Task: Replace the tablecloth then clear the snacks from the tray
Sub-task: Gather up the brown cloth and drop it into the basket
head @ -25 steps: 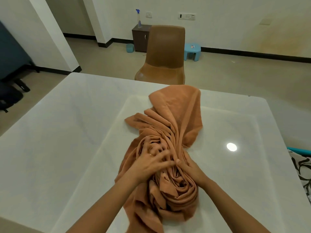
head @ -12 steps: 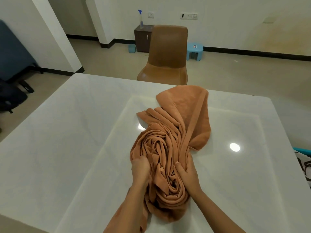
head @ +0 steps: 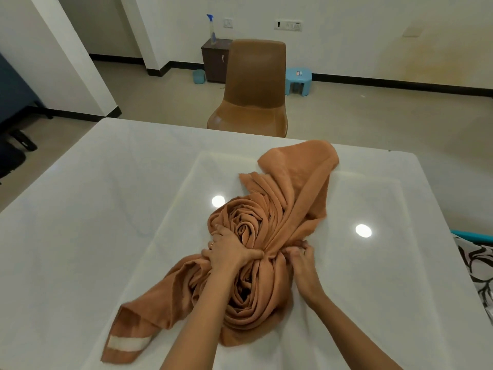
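The orange tablecloth (head: 266, 303) lies bunched up in the middle of the white table (head: 93, 209). The left hand (head: 229, 252) grips its middle folds, fingers curled on top, and the right hand (head: 301, 256) pinches the same folds just beside it.

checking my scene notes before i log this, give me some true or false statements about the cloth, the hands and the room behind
1. The left hand and the right hand are both on the tablecloth. True.
2. The tablecloth lies spread flat over the table. False: it is bunched into a heap of folds near the middle.
3. A brown chair stands beyond the table's far edge. True.
4. The spray bottle stands on the table. False: it stands on the dark cabinet by the far wall.
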